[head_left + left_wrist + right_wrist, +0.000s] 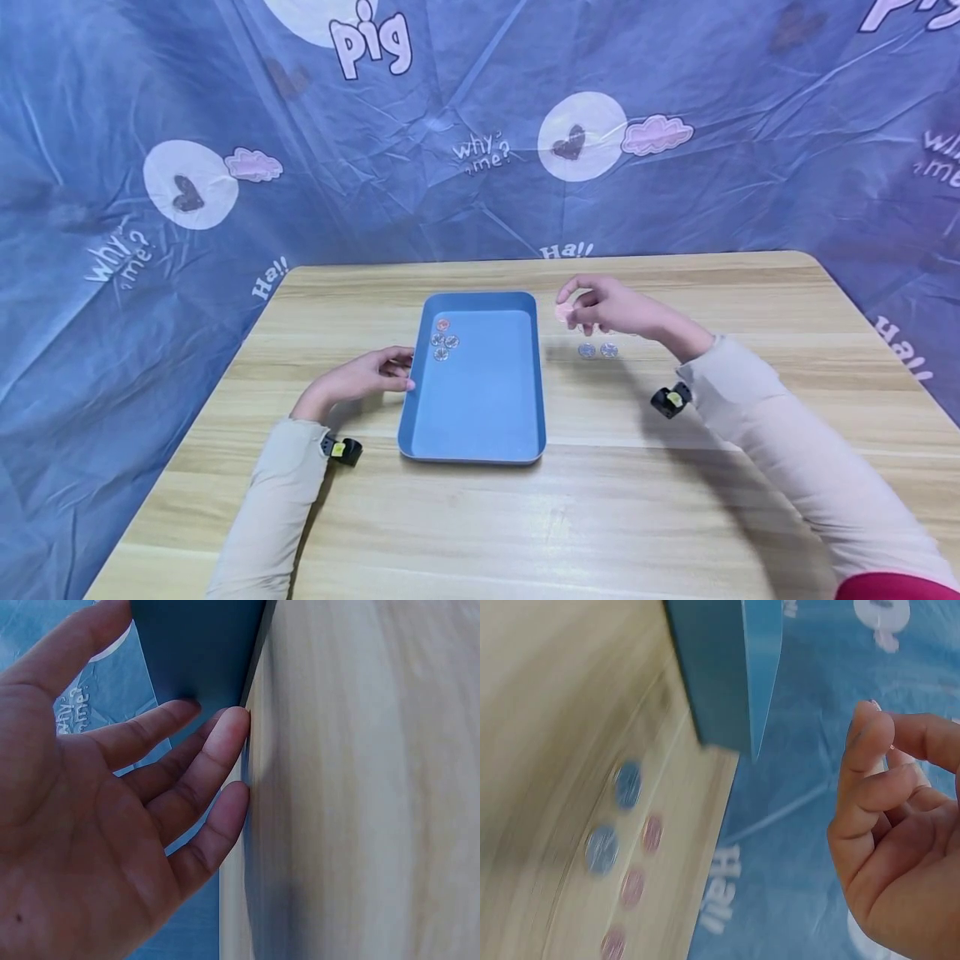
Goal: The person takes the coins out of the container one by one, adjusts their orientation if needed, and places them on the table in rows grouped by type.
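A blue rectangular tray point(480, 408) lies on the table. Inside, near its far left corner, are one reddish disc point(443, 324) and three silvery coin-like discs point(441, 354). My left hand point(363, 377) rests against the tray's left side, fingers loosely bent, fingertips at the wall in the left wrist view. To the right of the tray, my right hand point(618, 310) is raised and pinches a pinkish thin disc point(563, 312) between thumb and fingertips; it shows nearly edge-on in the right wrist view. Below this hand lie two bluish discs point(602, 849) and three pink discs point(632, 888).
The wood-grain table point(465, 533) ends at a blue printed cloth point(420, 183) hanging behind and on both sides. A black wrist camera sits on each cuff, the left one point(345, 451) close over the table. Both forearms wear pale sleeves point(795, 467).
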Demonstrator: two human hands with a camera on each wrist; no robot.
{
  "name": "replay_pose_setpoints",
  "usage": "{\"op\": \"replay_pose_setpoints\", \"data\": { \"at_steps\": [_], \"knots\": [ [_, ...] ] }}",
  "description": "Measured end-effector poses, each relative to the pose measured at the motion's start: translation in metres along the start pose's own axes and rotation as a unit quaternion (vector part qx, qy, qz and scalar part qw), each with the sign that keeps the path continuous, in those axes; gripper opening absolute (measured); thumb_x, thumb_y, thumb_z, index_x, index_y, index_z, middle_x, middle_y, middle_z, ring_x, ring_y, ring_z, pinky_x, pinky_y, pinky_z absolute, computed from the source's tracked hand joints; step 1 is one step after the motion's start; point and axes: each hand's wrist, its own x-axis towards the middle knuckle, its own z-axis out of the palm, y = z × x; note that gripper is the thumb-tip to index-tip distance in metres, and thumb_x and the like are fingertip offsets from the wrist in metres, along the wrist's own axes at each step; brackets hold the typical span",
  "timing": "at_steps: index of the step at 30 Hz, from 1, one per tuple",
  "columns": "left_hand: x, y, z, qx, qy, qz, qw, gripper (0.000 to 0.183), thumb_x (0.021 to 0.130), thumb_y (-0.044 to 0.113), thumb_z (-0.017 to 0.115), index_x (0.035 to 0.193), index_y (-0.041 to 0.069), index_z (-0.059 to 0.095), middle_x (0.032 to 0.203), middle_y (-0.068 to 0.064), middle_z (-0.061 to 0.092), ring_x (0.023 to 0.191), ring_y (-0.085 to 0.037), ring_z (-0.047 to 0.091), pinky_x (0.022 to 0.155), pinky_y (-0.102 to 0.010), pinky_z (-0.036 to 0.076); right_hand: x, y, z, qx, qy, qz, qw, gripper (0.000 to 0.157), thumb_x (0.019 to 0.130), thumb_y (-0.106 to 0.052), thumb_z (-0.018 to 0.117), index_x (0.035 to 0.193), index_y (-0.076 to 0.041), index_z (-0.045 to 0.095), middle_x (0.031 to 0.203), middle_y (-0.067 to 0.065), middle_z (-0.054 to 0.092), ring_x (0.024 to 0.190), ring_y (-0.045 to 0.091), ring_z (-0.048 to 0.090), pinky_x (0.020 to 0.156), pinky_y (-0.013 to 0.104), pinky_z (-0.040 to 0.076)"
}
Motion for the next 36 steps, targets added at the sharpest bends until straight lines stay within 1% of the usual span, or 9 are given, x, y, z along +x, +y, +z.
{"op": "replay_pose_setpoints", "data": {
  "at_steps": [4, 8, 11, 15, 18, 25, 30, 33, 36],
  "knots": [
    [0.000, 0.000, 0.000, 0.001, -0.003, -0.002, 1.0000, 0.075, 0.092, 0.030, 0.066, 0.148, -0.002, 0.029, 0.139, -0.022, 0.049, 0.123, -0.034, 0.052, 0.108, -0.048, 0.043, -0.013, 0.016, -0.016, 0.011, 0.022, 0.019, 1.000, 0.028, 0.093, -0.004, 0.056, 0.120, 0.002, 0.049, 0.079, 0.001, 0.066, 0.062, 0.011, 0.055, 0.047, 0.021, 0.040],
    [0.000, -0.002, 0.000, -0.003, -0.005, -0.002, 1.0000, 0.076, 0.092, 0.031, 0.066, 0.148, -0.002, 0.029, 0.138, -0.021, 0.049, 0.122, -0.033, 0.053, 0.107, -0.047, 0.043, -0.026, 0.033, -0.031, 0.016, 0.045, 0.037, 0.998, 0.029, 0.093, -0.005, 0.057, 0.120, 0.001, 0.047, 0.082, 0.000, 0.067, 0.066, 0.014, 0.059, 0.053, 0.023, 0.044],
    [0.000, -0.003, 0.000, -0.006, -0.003, -0.006, 1.0000, 0.076, 0.091, 0.032, 0.067, 0.149, -0.001, 0.029, 0.138, -0.020, 0.050, 0.123, -0.032, 0.053, 0.108, -0.047, 0.042, -0.036, 0.045, -0.041, 0.021, 0.063, 0.048, 0.997, 0.028, 0.094, -0.008, 0.057, 0.120, -0.001, 0.047, 0.084, -0.003, 0.068, 0.069, 0.014, 0.060, 0.055, 0.023, 0.044],
    [0.002, -0.003, -0.001, -0.003, -0.002, -0.009, 1.0000, 0.077, 0.090, 0.033, 0.068, 0.149, 0.001, 0.030, 0.139, -0.018, 0.050, 0.123, -0.031, 0.052, 0.108, -0.046, 0.043, -0.048, 0.061, -0.052, 0.035, 0.084, 0.064, 0.994, 0.026, 0.095, -0.011, 0.057, 0.119, -0.005, 0.047, 0.082, -0.009, 0.067, 0.069, 0.011, 0.059, 0.055, 0.023, 0.044],
    [0.002, -0.003, -0.001, 0.001, -0.004, -0.007, 1.0000, 0.077, 0.091, 0.033, 0.067, 0.149, 0.000, 0.030, 0.139, -0.019, 0.050, 0.124, -0.032, 0.052, 0.108, -0.045, 0.043, -0.054, 0.071, -0.057, 0.038, 0.094, 0.077, 0.992, 0.023, 0.095, -0.011, 0.057, 0.116, -0.008, 0.047, 0.080, -0.010, 0.067, 0.069, 0.010, 0.059, 0.056, 0.022, 0.044],
    [0.002, -0.003, -0.001, 0.006, 0.001, -0.001, 1.0000, 0.074, 0.092, 0.031, 0.065, 0.148, -0.001, 0.030, 0.140, -0.021, 0.049, 0.124, -0.033, 0.053, 0.108, -0.046, 0.043, -0.061, 0.091, -0.064, 0.047, 0.106, 0.097, 0.988, 0.019, 0.097, -0.012, 0.054, 0.114, -0.010, 0.046, 0.083, -0.011, 0.068, 0.068, 0.008, 0.058, 0.057, 0.024, 0.046],
    [0.002, -0.003, -0.001, 0.006, 0.003, -0.005, 1.0000, 0.073, 0.092, 0.030, 0.065, 0.148, -0.001, 0.030, 0.140, -0.020, 0.049, 0.124, -0.033, 0.053, 0.109, -0.046, 0.042, -0.060, 0.100, -0.066, 0.037, 0.105, 0.118, 0.987, 0.026, 0.097, -0.016, 0.056, 0.119, -0.009, 0.044, 0.083, -0.011, 0.068, 0.070, 0.009, 0.060, 0.060, 0.026, 0.047],
    [0.002, -0.002, -0.001, 0.005, 0.004, -0.010, 0.9999, 0.073, 0.092, 0.030, 0.066, 0.149, 0.001, 0.031, 0.140, -0.018, 0.049, 0.124, -0.032, 0.053, 0.109, -0.046, 0.042, -0.058, 0.104, -0.066, 0.027, 0.101, 0.129, 0.986, 0.032, 0.096, -0.016, 0.057, 0.123, -0.006, 0.043, 0.081, -0.010, 0.067, 0.070, 0.008, 0.060, 0.059, 0.025, 0.047],
    [0.003, -0.002, -0.001, 0.006, 0.002, -0.006, 1.0000, 0.073, 0.092, 0.031, 0.066, 0.149, 0.000, 0.031, 0.140, -0.019, 0.049, 0.123, -0.032, 0.053, 0.109, -0.046, 0.042, -0.056, 0.107, -0.066, 0.018, 0.098, 0.138, 0.985, 0.036, 0.094, -0.017, 0.059, 0.125, -0.004, 0.044, 0.078, -0.009, 0.066, 0.068, 0.007, 0.059, 0.058, 0.024, 0.047]
  ]
}}
